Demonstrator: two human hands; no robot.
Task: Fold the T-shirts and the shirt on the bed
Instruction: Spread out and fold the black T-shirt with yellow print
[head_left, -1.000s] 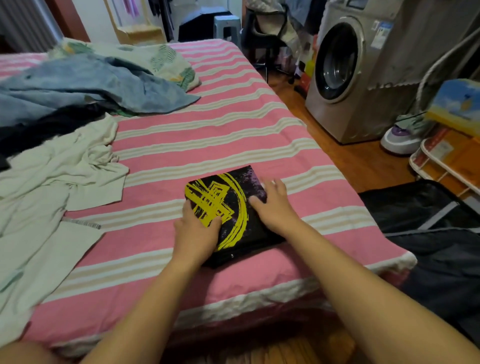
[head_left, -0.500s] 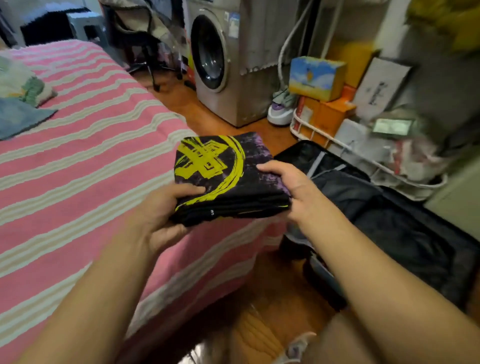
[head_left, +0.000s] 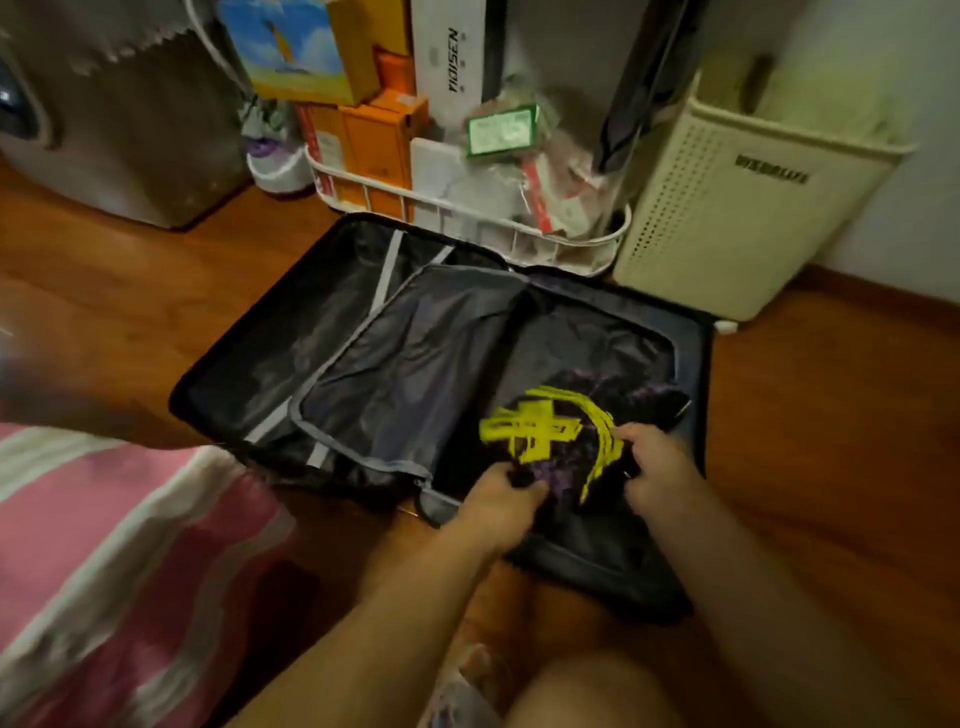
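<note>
The fingers (head_left: 524, 480) of the left hand (head_left: 498, 512) are curled round the near left edge of the folded black T-shirt (head_left: 566, 441), and the fingers of the right hand (head_left: 657, 467) pinch its right edge, so both hands hold it tight. The T-shirt has a big yellow print on top. It sits low in the right half of the open suitcase (head_left: 691, 353), which lies flat on the wooden floor (head_left: 130, 291) — I cannot tell if the T-shirt is already resting on the lining or is just above it. I think the hands grip it from two sides so the folds do not fall open while it goes down. The print faces up, so the neat side is the one you see. The left half of the suitcase has a grey zip flap (head_left: 410, 358) lying over it, and that may be why the T-shirt goes in the right half, where the space is open. A corner of the bed (head_left: 104, 519) with its pink and white stripes is at the lower left, just beside the suitcase, so it is a short reach from bed to case. Behind the suitcase stand a white wire rack (head_left: 467, 218) full of boxes and a cream laundry basket (head_left: 743, 208). This T-shirt looks done — other clothes on the bed are not in view here.
</note>
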